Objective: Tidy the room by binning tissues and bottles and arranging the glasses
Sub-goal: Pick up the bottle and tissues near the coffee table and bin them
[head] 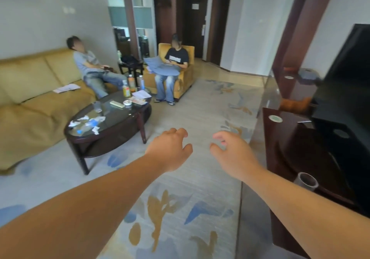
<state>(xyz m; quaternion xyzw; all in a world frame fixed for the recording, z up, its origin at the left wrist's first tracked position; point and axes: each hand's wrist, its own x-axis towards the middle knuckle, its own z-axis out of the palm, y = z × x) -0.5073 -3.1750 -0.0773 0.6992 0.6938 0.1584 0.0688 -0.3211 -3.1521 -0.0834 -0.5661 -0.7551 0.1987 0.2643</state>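
Both hands are held out over the carpet and nothing is gripped; the left hand is seen with fingers loosely curled, the right hand with fingers loosely bent and thumb apart. The litter is found on the oval coffee table, far and to the left of both hands, well apart from them; the left hand is judged the nearer. The table's long axis is noted as running from near left to far right; crumpled tissues and what appears to be a flattened bottle are lying at its near-left end, a glass stands mid-table, and upright bottles are grouped at the far end. A second glass is seen on the dark cabinet at right, just beside the right forearm. No bin is found in view; small items mid-table cannot be identified owing to blur; the cabinet is cut off at the right edge.
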